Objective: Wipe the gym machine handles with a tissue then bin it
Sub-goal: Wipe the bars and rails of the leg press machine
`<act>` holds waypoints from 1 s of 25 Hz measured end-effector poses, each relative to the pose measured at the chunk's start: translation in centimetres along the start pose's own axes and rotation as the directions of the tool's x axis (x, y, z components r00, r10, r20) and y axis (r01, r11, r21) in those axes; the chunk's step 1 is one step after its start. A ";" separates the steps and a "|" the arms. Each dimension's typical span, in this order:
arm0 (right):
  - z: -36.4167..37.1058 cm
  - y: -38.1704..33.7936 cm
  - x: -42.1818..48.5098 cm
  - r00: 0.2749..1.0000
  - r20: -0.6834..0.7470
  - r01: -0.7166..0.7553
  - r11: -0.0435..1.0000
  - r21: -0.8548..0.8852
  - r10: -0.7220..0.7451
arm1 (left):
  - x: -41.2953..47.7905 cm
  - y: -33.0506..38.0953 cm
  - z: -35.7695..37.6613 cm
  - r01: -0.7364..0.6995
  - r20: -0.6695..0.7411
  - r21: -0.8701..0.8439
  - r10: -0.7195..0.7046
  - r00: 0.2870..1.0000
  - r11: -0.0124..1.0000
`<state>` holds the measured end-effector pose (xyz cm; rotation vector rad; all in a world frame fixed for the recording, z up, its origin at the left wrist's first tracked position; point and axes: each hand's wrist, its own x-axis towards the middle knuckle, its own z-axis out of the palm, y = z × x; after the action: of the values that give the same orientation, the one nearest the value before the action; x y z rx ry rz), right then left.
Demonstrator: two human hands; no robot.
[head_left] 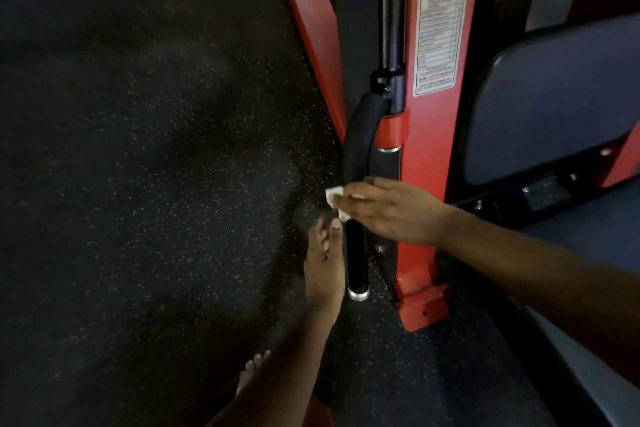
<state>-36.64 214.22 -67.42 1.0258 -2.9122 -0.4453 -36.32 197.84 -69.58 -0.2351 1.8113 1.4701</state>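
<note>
A black handle (357, 263) with a chrome end cap hangs beside the red machine post (417, 163). My right hand (394, 211) reaches in from the right and wraps over the middle of the handle, holding a small white tissue (333, 197) against it. The tissue pokes out past my fingertips on the handle's left side. My left hand (323, 270) lies along the left side of the handle's lower part with its fingers straight, holding nothing. Whether it touches the handle is unclear.
A dark blue padded seat (554, 97) sits to the right of the post. The floor (156, 184) is black speckled rubber. Another red frame beam (304, 21) slants behind the handle. My bare toes (252, 367) show below my left forearm. No bin is in view.
</note>
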 end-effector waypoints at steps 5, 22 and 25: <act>-1.4 1.8 0.5 1.000 -0.027 -0.001 1.000 -0.023 0.000 | 0.2 -0.1 1.8 -0.071 0.048 0.054 0.068 0.997 0.996; -3.4 6.5 2.1 0.997 -0.051 -0.058 0.998 0.011 0.059 | 1.5 5.0 1.1 -0.268 -0.045 0.116 0.274 0.961 0.956; -3.0 7.2 2.2 0.942 -0.088 -0.308 0.938 0.159 0.324 | 2.2 6.0 1.3 -0.226 -0.066 0.093 0.232 0.970 0.970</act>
<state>-42.43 217.42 -62.72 0.5502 -2.9607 -0.1595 -40.74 201.61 -66.55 -0.0398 2.0122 1.5547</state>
